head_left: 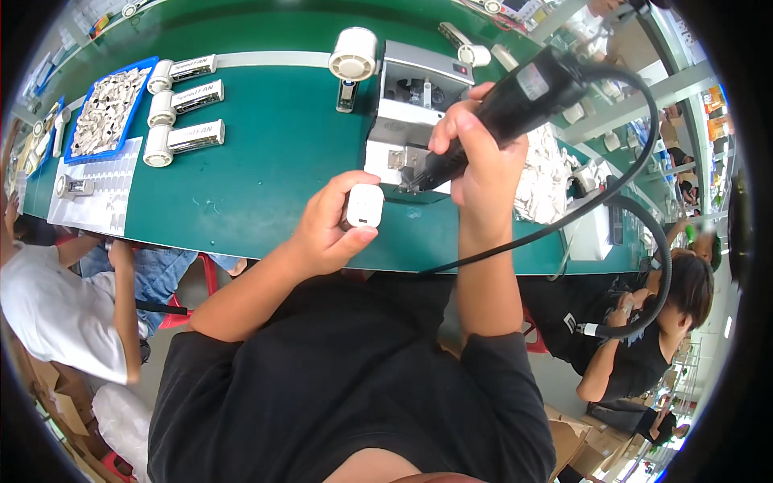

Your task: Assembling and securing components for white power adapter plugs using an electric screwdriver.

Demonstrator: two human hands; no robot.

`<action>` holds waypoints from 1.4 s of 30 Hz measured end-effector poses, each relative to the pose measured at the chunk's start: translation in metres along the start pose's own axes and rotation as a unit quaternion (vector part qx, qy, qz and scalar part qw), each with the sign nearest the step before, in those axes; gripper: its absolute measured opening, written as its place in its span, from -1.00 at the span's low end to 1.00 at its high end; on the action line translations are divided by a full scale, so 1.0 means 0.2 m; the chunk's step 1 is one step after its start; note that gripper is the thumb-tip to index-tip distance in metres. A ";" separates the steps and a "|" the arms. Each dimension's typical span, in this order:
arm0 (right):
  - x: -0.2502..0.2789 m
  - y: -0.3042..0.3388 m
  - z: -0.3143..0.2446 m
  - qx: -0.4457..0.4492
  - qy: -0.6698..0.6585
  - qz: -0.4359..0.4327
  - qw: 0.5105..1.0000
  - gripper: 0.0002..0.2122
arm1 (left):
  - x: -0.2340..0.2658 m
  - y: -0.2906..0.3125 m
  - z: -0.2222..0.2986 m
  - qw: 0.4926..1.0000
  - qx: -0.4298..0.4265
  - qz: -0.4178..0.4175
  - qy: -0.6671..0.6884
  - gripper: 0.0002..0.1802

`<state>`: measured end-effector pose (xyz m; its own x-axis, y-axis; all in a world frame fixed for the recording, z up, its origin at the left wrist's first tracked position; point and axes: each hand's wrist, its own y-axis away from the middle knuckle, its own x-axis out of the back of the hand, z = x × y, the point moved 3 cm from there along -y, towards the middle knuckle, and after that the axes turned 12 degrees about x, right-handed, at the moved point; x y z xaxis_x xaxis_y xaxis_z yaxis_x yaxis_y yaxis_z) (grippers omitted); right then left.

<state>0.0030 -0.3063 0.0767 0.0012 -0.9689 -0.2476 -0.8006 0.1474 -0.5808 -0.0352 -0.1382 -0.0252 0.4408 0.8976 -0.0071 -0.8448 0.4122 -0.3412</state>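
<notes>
My left hand [318, 233] is closed round a white handheld fan part [365, 207], whose rounded end with a small dark slot faces up. My right hand [481, 153] grips a black electric screwdriver [527, 95] with a thick cable. The driver slants down to the left, and its bit end reaches the front of a grey screw feeder [409, 129]. Whether the bit touches a screw there is too small to tell. Just left of the feeder stands a white handheld fan [353, 56] with a partly open handle. The left hand is apart from the feeder.
Three white fans [187, 98] lie in a column at the left, beside a blue tray [101, 156] of small white parts. White pieces [541, 181] are heaped right of the feeder. The black cable [555, 233] loops across my right forearm. Co-workers sit at both sides.
</notes>
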 end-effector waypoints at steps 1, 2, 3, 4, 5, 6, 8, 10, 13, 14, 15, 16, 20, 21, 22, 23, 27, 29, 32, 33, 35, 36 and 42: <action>-0.01 0.01 0.00 -0.016 0.002 -0.015 1.000 -0.70 | 0.00 0.00 0.01 1.000 0.011 -0.003 -0.017 -0.44; -0.01 0.03 -0.01 -0.032 0.005 -0.031 0.999 -0.70 | 0.00 0.01 0.01 0.999 0.022 -0.005 -0.034 -0.44; -0.03 0.04 -0.03 -0.030 0.002 -0.026 0.999 -0.68 | 0.00 0.00 0.02 0.999 0.018 -0.004 -0.050 -0.45; -0.04 0.04 -0.07 -0.003 -0.024 -0.031 0.999 -0.66 | 0.00 -0.01 0.02 0.998 0.014 -0.002 -0.065 -0.46; -0.05 0.04 -0.12 0.024 -0.051 -0.036 0.998 -0.65 | -0.01 -0.01 0.03 0.997 0.010 0.000 -0.081 -0.46; -0.05 0.04 -0.17 0.050 -0.075 -0.038 0.995 -0.64 | -0.02 -0.02 0.04 0.996 0.007 0.000 -0.086 -0.47; -0.09 0.02 -0.29 0.090 -0.117 -0.056 0.988 -0.59 | -0.04 -0.04 0.06 0.995 0.004 0.005 -0.101 -0.49; -0.11 -0.01 -0.35 0.103 -0.143 -0.074 0.982 -0.58 | -0.05 -0.05 0.09 0.994 0.012 -0.003 -0.113 -0.47; -0.14 -0.01 -0.33 0.096 -0.147 -0.087 0.981 -0.58 | -0.05 -0.05 0.09 0.991 0.002 0.001 -0.135 -0.47; -0.14 -0.01 -0.32 0.095 -0.143 -0.093 0.981 -0.58 | -0.05 -0.05 0.09 0.990 0.003 0.000 -0.142 -0.47; -0.15 0.00 -0.32 0.090 -0.142 -0.087 0.982 -0.58 | -0.05 -0.05 0.09 0.989 0.005 -0.002 -0.147 -0.47; -0.15 0.01 -0.32 0.085 -0.141 -0.081 0.983 -0.59 | -0.05 -0.05 0.09 0.989 -0.001 -0.002 -0.149 -0.47; -0.15 0.01 -0.30 0.085 -0.142 -0.108 0.980 -0.59 | -0.07 -0.06 0.08 0.989 -0.009 -0.004 -0.151 -0.46; -0.15 0.01 -0.30 0.082 -0.142 -0.108 0.981 -0.58 | -0.07 -0.06 0.08 0.989 -0.007 -0.005 -0.150 -0.45; -0.15 0.01 -0.29 0.079 -0.142 -0.107 0.981 -0.58 | -0.07 -0.06 0.08 0.989 -0.003 -0.007 -0.149 -0.45; -0.15 0.01 -0.29 0.078 -0.139 -0.109 0.981 -0.57 | -0.07 -0.06 0.08 0.989 0.001 -0.009 -0.147 -0.45; -0.14 0.00 -0.31 0.091 -0.141 -0.107 0.980 -0.55 | -0.07 -0.07 0.08 0.988 -0.018 -0.008 -0.156 -0.43; -0.11 -0.01 -0.32 0.103 -0.175 -0.092 0.975 -0.54 | -0.06 -0.05 0.07 0.992 0.011 0.014 -0.123 -0.42; -0.03 -0.07 -0.24 0.146 -0.045 -0.041 0.987 -0.58 | -0.03 -0.02 0.03 0.995 0.037 0.007 -0.089 -0.41; -0.01 -0.09 -0.17 0.112 -0.022 -0.044 0.992 -0.61 | -0.02 -0.02 0.02 0.996 0.043 -0.003 -0.081 -0.41; -0.01 -0.07 -0.07 0.074 -0.009 -0.024 0.997 -0.65 | -0.02 -0.02 0.01 0.996 0.031 -0.002 -0.079 -0.42; 0.00 -0.05 -0.03 0.061 -0.004 -0.023 0.998 -0.66 | -0.02 -0.02 0.01 0.997 0.025 0.001 -0.078 -0.42; 0.01 0.02 -0.01 0.011 -0.019 -0.031 0.999 -0.68 | -0.01 -0.02 0.02 0.997 0.025 -0.006 -0.069 -0.41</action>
<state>-0.0016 -0.3075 0.0749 0.0732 -0.9679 -0.2406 -0.7853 0.0927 -0.6121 -0.0348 -0.1413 -0.0212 0.4074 0.9044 0.1264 -0.8556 0.4264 -0.2933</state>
